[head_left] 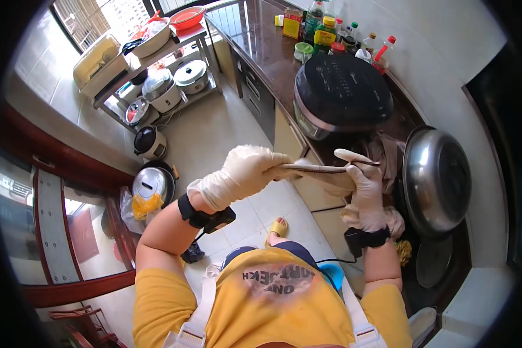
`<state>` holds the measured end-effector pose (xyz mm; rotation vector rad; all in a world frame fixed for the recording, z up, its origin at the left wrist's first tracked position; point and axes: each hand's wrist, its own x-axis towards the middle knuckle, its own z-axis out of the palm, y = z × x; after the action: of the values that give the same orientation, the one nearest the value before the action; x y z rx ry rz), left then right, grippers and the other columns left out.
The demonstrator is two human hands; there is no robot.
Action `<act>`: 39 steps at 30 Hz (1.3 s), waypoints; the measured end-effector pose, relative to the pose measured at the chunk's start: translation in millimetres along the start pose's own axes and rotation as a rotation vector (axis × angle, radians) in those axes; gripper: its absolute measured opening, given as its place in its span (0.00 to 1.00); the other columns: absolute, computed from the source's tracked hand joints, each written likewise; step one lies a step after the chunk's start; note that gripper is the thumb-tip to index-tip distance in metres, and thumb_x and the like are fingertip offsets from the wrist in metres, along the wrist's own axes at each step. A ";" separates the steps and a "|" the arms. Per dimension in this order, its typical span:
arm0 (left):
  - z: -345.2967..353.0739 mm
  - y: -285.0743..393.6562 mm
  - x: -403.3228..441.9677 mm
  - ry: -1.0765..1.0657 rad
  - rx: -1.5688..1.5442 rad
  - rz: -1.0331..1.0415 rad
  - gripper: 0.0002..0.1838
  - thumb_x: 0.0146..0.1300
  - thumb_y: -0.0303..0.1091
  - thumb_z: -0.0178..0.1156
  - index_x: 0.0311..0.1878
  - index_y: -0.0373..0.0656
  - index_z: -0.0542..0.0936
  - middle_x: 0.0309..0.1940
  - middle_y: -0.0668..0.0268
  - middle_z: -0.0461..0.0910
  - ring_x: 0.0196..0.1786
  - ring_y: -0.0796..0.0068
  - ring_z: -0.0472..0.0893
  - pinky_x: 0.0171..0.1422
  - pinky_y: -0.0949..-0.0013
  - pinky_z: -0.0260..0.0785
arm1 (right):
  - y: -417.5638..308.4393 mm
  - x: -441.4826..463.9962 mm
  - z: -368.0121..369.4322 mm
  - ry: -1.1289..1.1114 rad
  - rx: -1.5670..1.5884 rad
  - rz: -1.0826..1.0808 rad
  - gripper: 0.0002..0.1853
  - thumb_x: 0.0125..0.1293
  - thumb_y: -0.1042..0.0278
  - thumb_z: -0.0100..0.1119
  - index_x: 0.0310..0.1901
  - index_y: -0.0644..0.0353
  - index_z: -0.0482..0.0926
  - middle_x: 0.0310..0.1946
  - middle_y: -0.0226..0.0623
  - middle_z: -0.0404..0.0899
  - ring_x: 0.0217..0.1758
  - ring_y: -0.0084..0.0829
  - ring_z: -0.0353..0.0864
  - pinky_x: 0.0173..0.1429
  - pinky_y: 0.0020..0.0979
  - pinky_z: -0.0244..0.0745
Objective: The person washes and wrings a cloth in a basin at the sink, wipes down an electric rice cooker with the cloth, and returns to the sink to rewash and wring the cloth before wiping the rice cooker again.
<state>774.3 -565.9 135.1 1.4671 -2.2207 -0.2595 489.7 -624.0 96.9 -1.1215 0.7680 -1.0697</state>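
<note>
My left hand point(243, 174), in a whitish glove, pinches the left end of a long thin strip point(319, 169), pale with a dark edge. Its other end passes through the fingers of my right hand point(365, 188), also gloved, with one finger stretched out. A pale, thin sheet-like part hangs below the strip between the hands; what it is made of I cannot make out. Both hands are raised in front of my yellow shirt point(261, 307), and each wrist wears a black band. Just beyond my right hand is a crumpled greyish cloth point(388, 156).
A black-lidded cooker point(342, 90) stands on the dark counter point(243, 26), before bottles point(326, 35). A large metal basin point(438, 180) leans at the right. On the left are a rack point(206, 93) with pots and a lidded pot point(152, 184) with a yellow bag.
</note>
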 end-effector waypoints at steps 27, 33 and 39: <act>103.6 -151.0 474.2 -0.367 0.148 0.231 0.48 0.69 0.63 0.54 0.75 0.27 0.59 0.74 0.37 0.60 0.79 0.40 0.58 0.80 0.47 0.54 | 3.0 263.6 -124.1 0.542 -1.182 -0.428 0.31 0.77 0.66 0.53 0.78 0.58 0.59 0.77 0.43 0.63 0.79 0.44 0.64 0.80 0.39 0.58; 129.7 -96.7 444.4 -0.246 0.205 0.507 0.50 0.65 0.62 0.57 0.75 0.27 0.57 0.73 0.37 0.60 0.79 0.37 0.57 0.81 0.43 0.50 | 9.1 262.4 -122.2 0.647 -1.043 -0.446 0.34 0.81 0.52 0.45 0.81 0.58 0.51 0.81 0.46 0.53 0.83 0.44 0.55 0.82 0.39 0.52; 97.6 -109.4 365.6 -0.330 0.076 1.132 0.55 0.59 0.58 0.62 0.78 0.28 0.52 0.72 0.42 0.65 0.69 0.44 0.71 0.78 0.46 0.55 | 12.1 261.1 -136.9 0.553 -1.045 -0.464 0.28 0.79 0.60 0.48 0.77 0.56 0.62 0.76 0.47 0.64 0.79 0.47 0.62 0.81 0.41 0.55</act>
<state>699.3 -951.5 106.0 0.0176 -2.9453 -0.0269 455.2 -913.8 53.1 -1.9764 1.6701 -1.4310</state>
